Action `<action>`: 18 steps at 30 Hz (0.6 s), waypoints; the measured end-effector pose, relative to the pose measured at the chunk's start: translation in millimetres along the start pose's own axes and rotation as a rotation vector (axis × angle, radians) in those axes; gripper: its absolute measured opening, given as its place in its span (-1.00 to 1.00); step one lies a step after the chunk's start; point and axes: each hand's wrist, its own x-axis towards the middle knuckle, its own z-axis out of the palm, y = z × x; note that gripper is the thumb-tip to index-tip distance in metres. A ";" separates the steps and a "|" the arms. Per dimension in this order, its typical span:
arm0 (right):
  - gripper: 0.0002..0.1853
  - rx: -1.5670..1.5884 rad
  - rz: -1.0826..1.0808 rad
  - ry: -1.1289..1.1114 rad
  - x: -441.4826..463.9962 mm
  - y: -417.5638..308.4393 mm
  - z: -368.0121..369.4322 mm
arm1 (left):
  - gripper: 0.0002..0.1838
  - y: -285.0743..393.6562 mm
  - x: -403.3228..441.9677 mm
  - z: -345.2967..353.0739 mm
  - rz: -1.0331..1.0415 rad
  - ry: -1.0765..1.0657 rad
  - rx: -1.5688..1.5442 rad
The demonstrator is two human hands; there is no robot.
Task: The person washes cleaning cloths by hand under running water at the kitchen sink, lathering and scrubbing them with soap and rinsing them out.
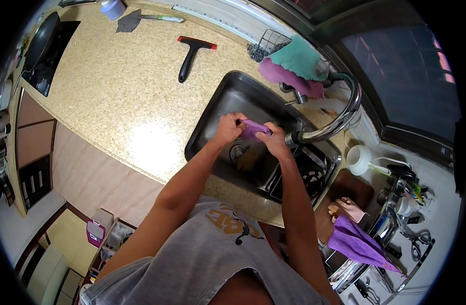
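A small purple cloth [253,129] is stretched between my two hands over the dark metal sink [232,94]. My left hand [229,129] has its fingers closed on the cloth's left end. At the other end, my right hand [274,140] grips it just left of the faucet's spout tip. Below the cloth, a round drain [237,152] and a yellowish patch [247,160] show on the sink floor; I cannot make out what the patch is. The curved chrome faucet [339,119] arches in from the right.
A black squeegee with a red edge [191,55] lies on the speckled counter [126,76]. Green [299,57] and pink cloths [286,79] hang over a wire rack behind the sink. To the right are a white pot [359,159], a purple towel [357,241] and a utensil rack.
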 end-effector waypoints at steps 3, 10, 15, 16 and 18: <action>-0.74 -0.081 -0.030 -0.024 -0.3 -8.2 -0.7 | -0.74 12.3 -0.8 3.9 0.038 -0.073 -0.112; -0.71 -0.199 0.031 -0.077 -8.7 -26.8 -16.8 | -0.80 0.9 8.7 4.5 0.097 -0.059 -0.029; -0.69 -0.662 -0.312 0.195 -1.6 46.1 -6.4 | -0.78 7.5 -3.6 -2.1 -0.019 -0.151 -0.170; -0.67 -0.728 -0.327 0.217 0.4 53.3 -5.3 | -0.78 9.9 -6.5 -2.9 -0.005 -0.150 -0.112; -0.66 -0.521 -0.175 0.154 1.9 55.5 -3.2 | -0.78 6.9 -5.8 -1.6 0.010 -0.149 -0.056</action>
